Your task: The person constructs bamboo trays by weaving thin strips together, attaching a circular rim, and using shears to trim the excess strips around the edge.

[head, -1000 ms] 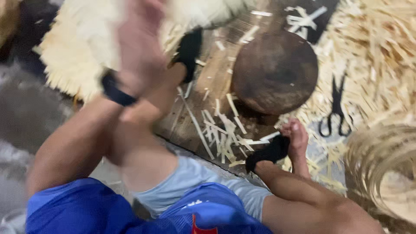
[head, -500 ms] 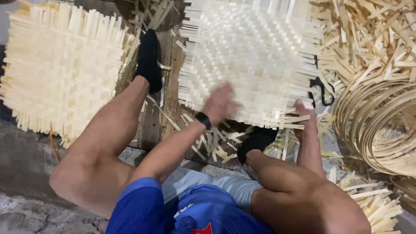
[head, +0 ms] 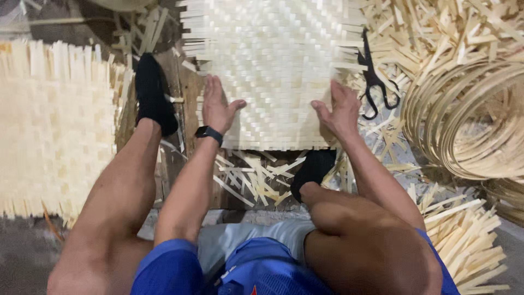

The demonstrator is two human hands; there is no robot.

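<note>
A: What is seen under the hands?

B: A pale woven mat (head: 273, 65) is laid flat on a dark wooden board (head: 188, 87), straight ahead of the seated person. The left hand (head: 217, 106) is pressed flat on the mat's near left corner, fingers stretched forward and thumb spread to the side. Nothing is gripped by it. A black watch (head: 209, 133) is worn on that wrist.

A: And the other hand?

B: The right hand (head: 341, 109) is laid on the mat's near right edge, fingers extended, thumb pointing inward. It is open as well; nothing is clenched or grasped.

A: What is found around the mat?

B: Black scissors (head: 374, 82) are lying just beside the mat's right edge, close to the right hand but not touched by it. Further right, coiled hoops of thin strips (head: 469, 120) are stacked. Loose strips (head: 256, 175) are scattered below the mat's near edge, and a larger heap (head: 469, 235) is seen at the lower right.

A: Anything on the left?

B: A second woven mat (head: 54, 125) is spread there, well apart from both hands. A foot in a black sock (head: 152, 93) is set between the two mats; the other socked foot (head: 312, 170) is tucked just below the first mat's near edge.
</note>
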